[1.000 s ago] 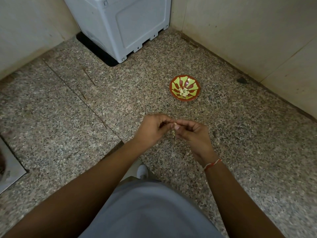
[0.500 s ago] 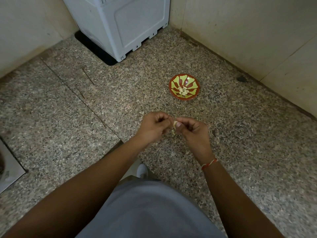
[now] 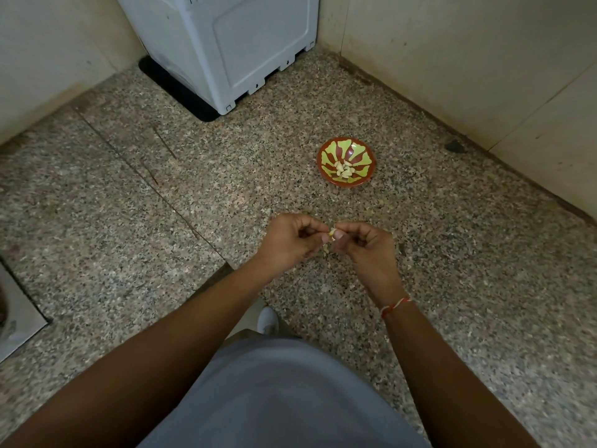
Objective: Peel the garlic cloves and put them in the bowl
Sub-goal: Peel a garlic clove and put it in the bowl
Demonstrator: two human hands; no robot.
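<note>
A small pale garlic clove is pinched between the fingertips of my left hand and my right hand, held above the speckled floor. Both hands have curled fingers and meet at the clove. A scrap of pale skin shows just below the fingertips. Farther ahead stands a red bowl with a green pattern; several peeled cloves lie in its middle.
A white appliance on a black mat stands in the far corner. Cream walls close the right and left sides. A metal plate lies at the left edge. My white shoe and grey clothing sit below the hands.
Both hands stay together on the clove and have shifted slightly; the fingers have worked at it and a scrap of skin now shows below them. The bowl has not moved.
</note>
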